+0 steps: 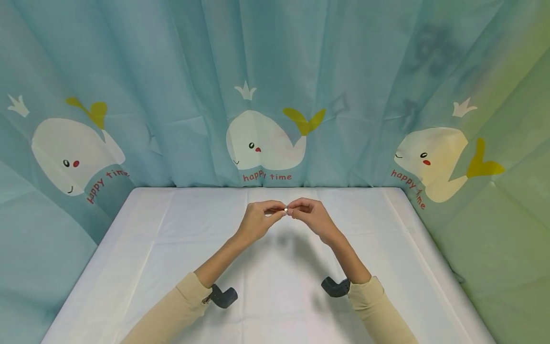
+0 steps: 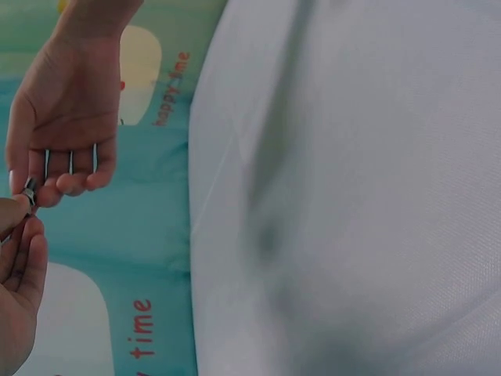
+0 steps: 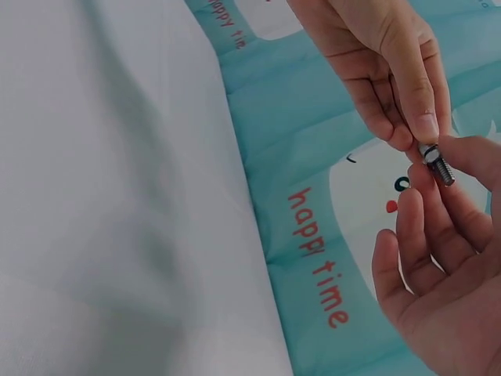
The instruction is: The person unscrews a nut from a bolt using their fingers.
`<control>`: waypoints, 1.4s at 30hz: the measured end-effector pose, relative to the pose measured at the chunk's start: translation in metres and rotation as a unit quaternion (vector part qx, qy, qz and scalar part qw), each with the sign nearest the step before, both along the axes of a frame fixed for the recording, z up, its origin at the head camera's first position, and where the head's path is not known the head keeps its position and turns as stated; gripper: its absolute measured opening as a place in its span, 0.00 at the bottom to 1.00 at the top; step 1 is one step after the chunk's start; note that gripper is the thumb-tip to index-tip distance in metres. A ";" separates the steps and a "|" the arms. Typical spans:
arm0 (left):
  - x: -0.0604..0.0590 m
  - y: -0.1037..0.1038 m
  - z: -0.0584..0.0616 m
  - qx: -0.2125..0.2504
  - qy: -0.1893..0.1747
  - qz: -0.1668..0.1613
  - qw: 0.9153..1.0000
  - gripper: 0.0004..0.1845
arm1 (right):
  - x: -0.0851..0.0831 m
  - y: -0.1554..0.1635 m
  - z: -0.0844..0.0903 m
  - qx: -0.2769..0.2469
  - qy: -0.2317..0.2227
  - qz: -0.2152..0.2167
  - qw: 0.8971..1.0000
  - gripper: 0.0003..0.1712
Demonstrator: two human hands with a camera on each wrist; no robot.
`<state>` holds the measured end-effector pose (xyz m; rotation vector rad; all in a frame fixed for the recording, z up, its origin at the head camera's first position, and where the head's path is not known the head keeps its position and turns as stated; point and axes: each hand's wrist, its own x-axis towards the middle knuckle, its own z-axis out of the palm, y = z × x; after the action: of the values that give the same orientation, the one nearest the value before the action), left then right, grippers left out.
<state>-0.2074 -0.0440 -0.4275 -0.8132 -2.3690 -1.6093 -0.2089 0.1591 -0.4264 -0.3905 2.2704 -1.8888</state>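
Observation:
A small metal bolt (image 3: pixel 446 172) with a threaded end and a nut-like ring (image 3: pixel 431 155) sits between both hands' fingertips, above the table. My left hand (image 1: pixel 256 220) pinches one end of it between thumb and fingers. From the other side my right hand (image 1: pixel 315 220) holds it with thumb and forefinger near the ring, its other fingers loosely bent. The threaded tip sticks out in the right wrist view. In the left wrist view the bolt (image 2: pixel 30 189) shows small at the left edge, partly covered by fingertips.
A white-covered table (image 1: pixel 193 267) lies below the hands, their shadows falling on it. Blue-green curtains (image 1: pixel 180 95) printed with whales hang behind and along both sides. A dark curved device (image 1: pixel 224 297) sits at the left wrist, a similar device (image 1: pixel 335 287) at the right.

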 end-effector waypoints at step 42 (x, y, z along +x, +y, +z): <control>0.002 -0.001 0.000 0.014 0.014 0.000 1.000 0.05 | 0.001 -0.004 -0.001 0.007 0.058 0.015 0.998 0.10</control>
<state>-0.2052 -0.0454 -0.4276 -0.8243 -2.3220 -1.6175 -0.2075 0.1550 -0.4277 -0.5428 2.3332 -1.8808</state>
